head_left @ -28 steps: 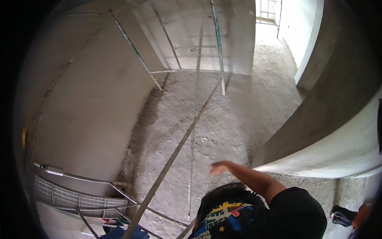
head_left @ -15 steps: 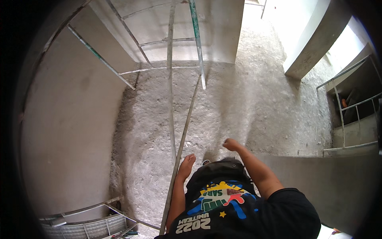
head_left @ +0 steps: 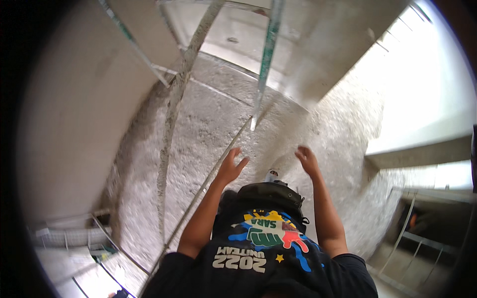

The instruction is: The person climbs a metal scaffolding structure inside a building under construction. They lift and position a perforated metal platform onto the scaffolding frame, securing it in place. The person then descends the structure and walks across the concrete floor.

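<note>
My left hand is raised in front of me, with its thumb and fingers apart and nothing between them. Close beside it a thin grey metal pole slants from the foot of a scaffold frame toward my left elbow; I cannot tell whether they touch. My right hand hovers a short way to the right, fingers slightly bent and apart, holding nothing. Ahead of both hands a worn scaffold leg with green paint comes down toward the floor. Below my hands is a shoe tip.
A thicker, mortar-spotted pole crosses at the left, near a plastered wall. Rough grey ground spreads under the scaffold. Another metal frame stands at the right, by a dark opening. A concrete column rises at the right.
My view has turned and shifted forward toward the scaffold. Both hands have risen ahead of me, and their fingers have spread.
</note>
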A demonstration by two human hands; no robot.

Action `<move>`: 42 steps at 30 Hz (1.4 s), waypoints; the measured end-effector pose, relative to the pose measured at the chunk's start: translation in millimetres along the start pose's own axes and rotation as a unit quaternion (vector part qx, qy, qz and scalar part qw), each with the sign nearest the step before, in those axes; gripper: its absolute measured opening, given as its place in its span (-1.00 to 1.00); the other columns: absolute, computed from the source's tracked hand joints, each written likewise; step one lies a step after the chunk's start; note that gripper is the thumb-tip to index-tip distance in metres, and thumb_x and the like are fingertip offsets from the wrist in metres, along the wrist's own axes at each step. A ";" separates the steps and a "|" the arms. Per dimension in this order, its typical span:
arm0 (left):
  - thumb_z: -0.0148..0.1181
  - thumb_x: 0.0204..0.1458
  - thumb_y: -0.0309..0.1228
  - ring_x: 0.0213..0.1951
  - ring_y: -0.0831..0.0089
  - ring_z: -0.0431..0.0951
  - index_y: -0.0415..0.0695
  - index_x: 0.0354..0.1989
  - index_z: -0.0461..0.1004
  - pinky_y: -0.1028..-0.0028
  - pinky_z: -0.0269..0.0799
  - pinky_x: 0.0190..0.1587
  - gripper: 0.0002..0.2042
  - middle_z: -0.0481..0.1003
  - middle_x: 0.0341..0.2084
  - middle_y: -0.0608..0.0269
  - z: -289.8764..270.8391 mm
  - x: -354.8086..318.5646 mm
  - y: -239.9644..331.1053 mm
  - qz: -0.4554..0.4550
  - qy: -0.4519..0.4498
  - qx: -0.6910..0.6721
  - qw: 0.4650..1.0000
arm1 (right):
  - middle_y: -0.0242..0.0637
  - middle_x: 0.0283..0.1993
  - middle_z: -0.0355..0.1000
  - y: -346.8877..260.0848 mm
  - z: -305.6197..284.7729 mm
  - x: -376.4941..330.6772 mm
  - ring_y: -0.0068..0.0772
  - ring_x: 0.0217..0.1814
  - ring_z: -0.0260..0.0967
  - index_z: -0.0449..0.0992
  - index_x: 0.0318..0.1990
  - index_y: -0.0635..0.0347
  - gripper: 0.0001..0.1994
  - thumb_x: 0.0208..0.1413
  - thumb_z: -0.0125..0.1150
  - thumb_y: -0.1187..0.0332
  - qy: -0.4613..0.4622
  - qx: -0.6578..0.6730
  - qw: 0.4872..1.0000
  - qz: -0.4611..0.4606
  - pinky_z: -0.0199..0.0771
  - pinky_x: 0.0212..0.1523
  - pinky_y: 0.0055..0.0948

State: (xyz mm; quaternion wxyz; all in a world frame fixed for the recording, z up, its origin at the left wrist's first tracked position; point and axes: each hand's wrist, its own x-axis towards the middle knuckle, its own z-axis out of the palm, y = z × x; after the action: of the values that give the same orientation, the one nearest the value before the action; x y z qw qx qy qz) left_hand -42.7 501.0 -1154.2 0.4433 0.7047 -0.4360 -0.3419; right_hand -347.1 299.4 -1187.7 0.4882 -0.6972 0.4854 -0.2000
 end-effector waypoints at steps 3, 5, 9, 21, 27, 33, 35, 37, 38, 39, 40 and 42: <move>0.34 0.04 -0.09 0.27 0.09 0.31 -0.31 0.28 0.19 0.24 0.20 0.29 -0.25 0.33 0.20 -0.11 37.7 97.0 62.3 -0.006 0.067 -0.037 0.997 | -0.13 0.16 0.40 -109.8 -14.4 131.9 -0.20 0.22 0.34 0.33 0.22 0.20 -0.45 0.12 0.35 0.23 -0.040 0.022 0.991 -0.129 0.39 0.15 -0.23; 0.37 0.01 -0.10 0.28 0.10 0.30 -0.23 0.32 0.14 0.26 0.21 0.30 -0.22 0.30 0.23 -0.08 57.2 159.7 97.3 -0.009 0.109 0.028 0.994 | -0.20 0.23 0.30 -149.9 -16.3 213.0 -0.20 0.27 0.25 0.21 0.30 0.13 -0.35 0.09 0.38 0.28 -0.060 0.087 0.975 -0.196 0.35 0.17 -0.20; 0.43 -0.10 -0.07 0.27 -0.01 0.26 -0.21 0.34 0.10 0.17 0.16 0.32 -0.12 0.25 0.24 -0.11 89.3 270.0 95.4 0.021 0.321 0.013 0.947 | -0.18 0.26 0.27 -257.6 -1.4 299.2 -0.22 0.28 0.24 0.12 0.36 0.15 -0.26 0.07 0.40 0.34 -0.181 0.105 0.929 -0.306 0.27 0.23 -0.22; 0.43 -0.15 -0.28 -0.07 0.00 0.50 -0.14 -0.02 0.32 0.19 0.41 -0.03 -0.47 0.47 -0.17 -0.02 134.4 381.0 154.3 0.007 0.521 -0.114 0.846 | -0.09 0.23 0.27 -262.6 -1.6 391.2 -0.19 0.17 0.34 0.13 0.32 0.30 -0.32 0.08 0.29 0.32 -0.524 0.212 0.753 -0.337 0.30 0.26 -0.17; 0.27 -0.13 -0.26 -0.36 -0.04 0.61 -0.11 -0.27 0.54 0.16 0.48 -0.31 -0.73 0.59 -0.44 -0.03 138.1 409.3 142.0 -0.008 0.596 -0.104 0.796 | -0.27 -0.23 0.42 -247.1 11.9 427.8 -0.34 -0.16 0.40 0.39 -0.21 0.21 -0.84 0.05 0.19 0.51 -0.594 0.186 0.734 -0.272 0.42 0.04 -0.32; 0.33 -0.21 -0.35 -0.40 0.03 0.56 -0.12 -0.39 0.57 0.25 0.48 -0.23 -0.81 0.57 -0.47 -0.06 182.6 361.2 188.6 -0.030 0.641 -0.148 0.753 | -0.35 -0.36 0.35 -272.8 -52.8 342.3 -0.45 -0.30 0.36 0.35 -0.33 0.19 -0.86 0.02 0.19 0.56 -0.626 0.169 0.719 -0.250 0.40 -0.12 -0.44; 0.33 -0.21 -0.36 -0.41 0.08 0.57 -0.11 -0.37 0.58 0.26 0.48 -0.23 -0.80 0.58 -0.47 -0.03 182.8 348.1 195.2 -0.067 0.638 -0.148 0.752 | -0.33 -0.35 0.37 -276.8 -54.7 330.4 -0.45 -0.29 0.36 0.36 -0.31 0.20 -0.87 0.04 0.20 0.53 -0.642 0.154 0.709 -0.249 0.40 -0.11 -0.43; 0.33 -0.22 -0.36 -0.39 0.11 0.60 -0.12 -0.35 0.58 0.26 0.48 -0.24 -0.79 0.59 -0.47 -0.02 189.7 349.9 208.0 -0.075 0.639 -0.151 0.751 | -0.32 -0.35 0.37 -275.5 -62.6 332.2 -0.46 -0.29 0.36 0.36 -0.31 0.21 -0.88 0.04 0.20 0.52 -0.618 0.150 0.734 -0.238 0.39 -0.10 -0.43; 0.32 -0.22 -0.36 -0.39 0.12 0.61 -0.12 -0.35 0.57 0.26 0.49 -0.25 -0.78 0.59 -0.47 -0.02 195.4 342.8 212.3 -0.079 0.639 -0.146 0.751 | -0.32 -0.35 0.37 -272.0 -62.8 328.8 -0.46 -0.29 0.36 0.36 -0.31 0.21 -0.88 0.05 0.20 0.52 -0.617 0.150 0.735 -0.236 0.39 -0.10 -0.43; 0.31 -0.24 -0.37 -0.35 0.07 0.60 -0.11 -0.34 0.58 0.24 0.49 -0.23 -0.78 0.59 -0.45 -0.04 197.7 335.6 215.6 -0.086 0.636 -0.163 0.750 | -0.32 -0.36 0.37 -269.2 -62.0 327.6 -0.46 -0.29 0.36 0.36 -0.32 0.20 -0.88 0.05 0.20 0.52 -0.618 0.151 0.736 -0.233 0.39 -0.10 -0.43; 0.29 -0.25 -0.37 -0.31 0.01 0.60 -0.10 -0.34 0.58 0.21 0.49 -0.20 -0.77 0.59 -0.42 -0.05 196.7 335.1 218.7 -0.092 0.631 -0.178 0.749 | -0.32 -0.36 0.37 -269.6 -64.7 328.3 -0.46 -0.29 0.36 0.36 -0.32 0.20 -0.88 0.05 0.21 0.52 -0.616 0.154 0.736 -0.233 0.39 -0.10 -0.42; 0.27 -0.26 -0.38 -0.27 -0.05 0.60 -0.09 -0.32 0.59 0.19 0.50 -0.18 -0.75 0.59 -0.40 -0.08 213.0 312.9 220.7 -0.081 0.622 -0.184 0.757 | -0.31 -0.36 0.37 -255.6 -79.8 305.5 -0.46 -0.29 0.36 0.36 -0.32 0.20 -0.88 0.05 0.21 0.51 -0.621 0.155 0.727 -0.249 0.39 -0.09 -0.42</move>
State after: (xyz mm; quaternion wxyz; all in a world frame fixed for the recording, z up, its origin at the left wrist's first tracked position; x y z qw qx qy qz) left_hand -175.5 94.3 -1059.8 0.7086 0.6996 0.0660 0.0634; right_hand -147.1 7.4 -988.2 0.7142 -0.6766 -0.1550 0.0903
